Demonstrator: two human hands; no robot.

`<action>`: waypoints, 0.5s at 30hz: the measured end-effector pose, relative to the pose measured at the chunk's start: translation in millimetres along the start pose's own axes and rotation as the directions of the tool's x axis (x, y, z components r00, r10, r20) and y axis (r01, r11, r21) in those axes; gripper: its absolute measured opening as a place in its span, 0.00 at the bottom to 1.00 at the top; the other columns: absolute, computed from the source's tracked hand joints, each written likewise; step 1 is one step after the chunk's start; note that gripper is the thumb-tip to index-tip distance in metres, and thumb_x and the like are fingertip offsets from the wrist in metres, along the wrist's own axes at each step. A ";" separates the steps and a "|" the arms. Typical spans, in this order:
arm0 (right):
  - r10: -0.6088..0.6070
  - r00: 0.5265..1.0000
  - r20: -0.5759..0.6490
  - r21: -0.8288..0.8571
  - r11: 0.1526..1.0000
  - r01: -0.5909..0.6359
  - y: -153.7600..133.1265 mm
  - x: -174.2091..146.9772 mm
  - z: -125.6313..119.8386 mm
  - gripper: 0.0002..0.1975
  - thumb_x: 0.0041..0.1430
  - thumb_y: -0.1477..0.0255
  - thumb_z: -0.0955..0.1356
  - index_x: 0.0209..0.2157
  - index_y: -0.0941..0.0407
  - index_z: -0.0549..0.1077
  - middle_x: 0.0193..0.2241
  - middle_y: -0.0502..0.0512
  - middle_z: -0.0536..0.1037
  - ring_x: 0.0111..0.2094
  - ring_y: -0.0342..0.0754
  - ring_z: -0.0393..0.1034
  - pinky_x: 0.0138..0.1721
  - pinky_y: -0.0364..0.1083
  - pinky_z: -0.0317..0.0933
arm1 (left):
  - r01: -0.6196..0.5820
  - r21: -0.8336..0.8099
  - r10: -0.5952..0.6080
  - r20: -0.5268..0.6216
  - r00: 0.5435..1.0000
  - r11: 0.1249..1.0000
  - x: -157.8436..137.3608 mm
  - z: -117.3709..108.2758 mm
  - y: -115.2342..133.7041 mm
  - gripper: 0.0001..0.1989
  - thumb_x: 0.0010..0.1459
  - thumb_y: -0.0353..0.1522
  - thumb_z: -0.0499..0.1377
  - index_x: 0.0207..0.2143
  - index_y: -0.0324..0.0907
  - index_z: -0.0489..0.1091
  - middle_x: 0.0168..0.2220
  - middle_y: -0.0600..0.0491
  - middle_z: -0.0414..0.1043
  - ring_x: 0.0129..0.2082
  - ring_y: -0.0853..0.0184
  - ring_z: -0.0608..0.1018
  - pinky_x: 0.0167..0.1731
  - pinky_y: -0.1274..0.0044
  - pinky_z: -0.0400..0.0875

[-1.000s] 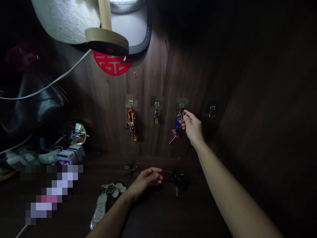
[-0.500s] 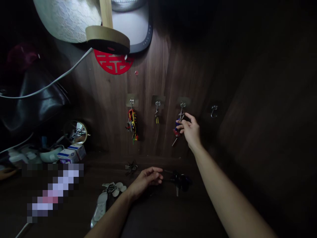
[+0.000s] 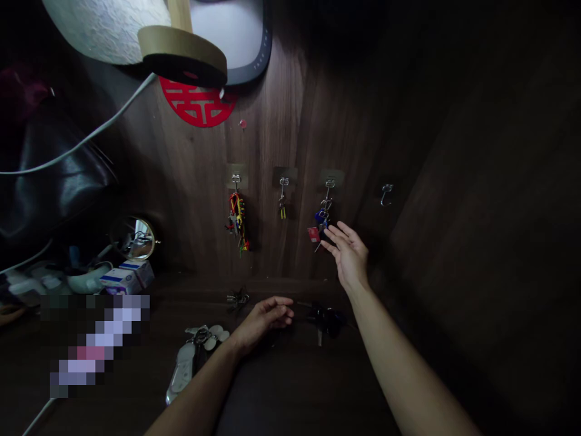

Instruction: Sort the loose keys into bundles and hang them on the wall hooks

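My right hand [image 3: 349,254] is beside the bunch of keys with blue and red tags [image 3: 323,217], which hangs from the third wall hook [image 3: 330,183]. Its fingers are spread and grip nothing. Lower down, my left hand [image 3: 267,316] is held just above the dark shelf, fingers loosely bent with nothing visible in them. Just right of its fingertips lies a bunch of dark keys [image 3: 324,320], hard to make out in the shadow. A small bunch of keys [image 3: 238,298] lies behind my left wrist, and keys with round tags [image 3: 211,336] lie to its left.
Colourful corded keys [image 3: 238,219] and small yellow-tipped keys [image 3: 282,209] hang on the left hooks; another hook [image 3: 387,195] is at right. A lamp base [image 3: 181,51] juts in above, trailing a white cable [image 3: 97,131]. A round mirror [image 3: 136,238] and boxes [image 3: 127,277] stand left.
My right hand has let go of the hanging keys and drawn down and away with its fingers spreading. The keys now hang freely from the hook. My left hand has hardly moved.
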State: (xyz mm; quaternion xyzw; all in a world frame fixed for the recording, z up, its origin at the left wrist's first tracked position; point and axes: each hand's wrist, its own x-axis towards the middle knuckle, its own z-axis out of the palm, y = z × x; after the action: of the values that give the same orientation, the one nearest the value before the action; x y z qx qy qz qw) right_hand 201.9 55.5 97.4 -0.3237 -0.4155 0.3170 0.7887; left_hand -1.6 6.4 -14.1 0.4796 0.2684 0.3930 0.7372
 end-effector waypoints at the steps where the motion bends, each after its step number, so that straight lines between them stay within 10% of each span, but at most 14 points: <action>1: 0.010 1.000 -0.006 0.000 1.000 -0.010 1.7 -2.9 -2.2 0.18 0.47 0.72 0.70 0.42 0.56 0.70 0.42 0.59 0.75 0.45 0.52 0.71 0.40 0.51 0.69 | -0.001 -0.002 0.001 -0.001 1.000 1.000 0.1 -0.1 -0.1 0.17 0.49 0.37 0.63 0.40 0.39 0.71 0.33 0.51 0.72 0.31 0.71 0.73 0.35 0.78 0.65; 15: 0.145 0.988 -0.049 -0.093 0.984 -0.149 33.3 -66.7 -38.5 0.13 0.47 0.68 0.70 0.36 0.56 0.72 0.34 0.55 0.77 0.38 0.50 0.73 0.37 0.50 0.69 | -0.072 0.032 0.078 -0.260 0.962 0.997 3.6 -9.8 -0.9 0.15 0.44 0.36 0.65 0.35 0.38 0.70 0.28 0.54 0.72 0.27 0.73 0.73 0.32 0.80 0.66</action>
State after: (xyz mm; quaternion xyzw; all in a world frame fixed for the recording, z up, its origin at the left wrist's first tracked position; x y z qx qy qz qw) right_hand 197.0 14.4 24.5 -0.3976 -0.3887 0.3471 0.7552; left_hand -7.0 14.1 -18.9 0.4415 0.3492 0.4773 0.6748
